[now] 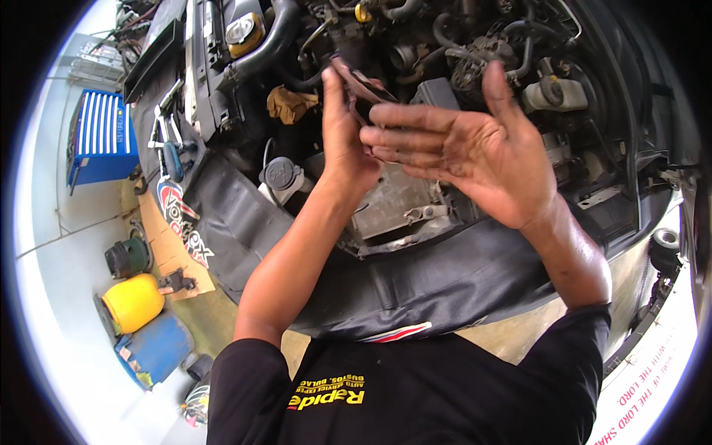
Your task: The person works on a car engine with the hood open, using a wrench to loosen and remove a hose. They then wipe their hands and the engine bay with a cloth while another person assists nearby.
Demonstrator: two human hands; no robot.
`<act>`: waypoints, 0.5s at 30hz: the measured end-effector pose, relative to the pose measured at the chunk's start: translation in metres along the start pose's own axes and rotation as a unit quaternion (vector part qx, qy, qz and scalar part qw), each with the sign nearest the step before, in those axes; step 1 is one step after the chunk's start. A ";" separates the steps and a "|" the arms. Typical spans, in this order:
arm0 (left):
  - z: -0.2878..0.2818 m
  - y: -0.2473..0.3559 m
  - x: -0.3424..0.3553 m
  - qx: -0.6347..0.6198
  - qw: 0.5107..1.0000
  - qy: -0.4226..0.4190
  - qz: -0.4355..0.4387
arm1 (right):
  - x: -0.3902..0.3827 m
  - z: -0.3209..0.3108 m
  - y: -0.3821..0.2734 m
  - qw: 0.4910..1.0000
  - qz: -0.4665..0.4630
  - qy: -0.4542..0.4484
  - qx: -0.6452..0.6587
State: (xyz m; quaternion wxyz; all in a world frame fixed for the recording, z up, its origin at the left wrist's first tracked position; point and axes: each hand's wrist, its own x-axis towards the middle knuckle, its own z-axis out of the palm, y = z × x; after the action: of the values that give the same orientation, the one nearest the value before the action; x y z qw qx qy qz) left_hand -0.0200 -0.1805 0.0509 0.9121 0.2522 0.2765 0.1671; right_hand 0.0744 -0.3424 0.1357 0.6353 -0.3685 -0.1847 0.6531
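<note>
Hands fill the middle of my view, both raised above the open engine bay (445, 67) of a car. I see my left hand (345, 141) upright, its fingers (331, 93) pinching a small dark, flat, reddish-brown part (363, 85) at its lower edge; the part tilts up and toward the engine. My right hand (482, 159) is just beside it, palm turned toward me, fingers (415, 137) spread and released, their tips touching or nearly touching the part's underside; I cannot tell which. It grasps nothing that I can make out.

Taking the part as my landmark: directly beyond it lie black hoses and metal engine pieces. Left of it, a tan work glove (291, 104) rests among the hoses, and further left a yellow-ringed radiator cap (243, 31) sits at the front of the bay. Right of it stands a white fluid reservoir (552, 93). Below it, near my left wrist, is a grey round-capped filler neck (282, 176), and a black fender cover (415, 285) drapes over the car's edge nearest me. Well to the left, spanners (165, 122) lie on that cover, a blue tool chest (102, 137) stands on the floor, and a yellow canister (133, 302) lies lower down beside a blue container (157, 348).
</note>
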 end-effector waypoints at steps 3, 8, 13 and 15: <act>0.009 -0.007 -0.001 -0.091 0.986 -0.133 0.048 | -0.007 0.000 -0.019 0.959 -0.140 0.083 -0.230; 0.030 -0.018 -0.045 -0.026 0.951 -0.255 -0.171 | 0.001 0.015 -0.003 0.352 -0.229 0.263 -0.868; 0.017 -0.036 -0.045 -0.187 0.890 -0.312 -0.276 | -0.005 0.005 -0.005 0.464 -0.233 0.175 -0.836; 0.007 -0.041 -0.038 -0.211 0.852 -0.414 -0.242 | -0.005 0.010 -0.009 0.476 -0.217 0.223 -0.823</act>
State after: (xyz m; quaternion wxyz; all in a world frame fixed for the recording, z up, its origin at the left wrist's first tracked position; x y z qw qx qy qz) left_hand -0.0394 -0.2335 0.0496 0.9850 0.0248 -0.1164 -0.1246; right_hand 0.0726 -0.3437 0.1497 0.1820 -0.8032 -0.5639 -0.0614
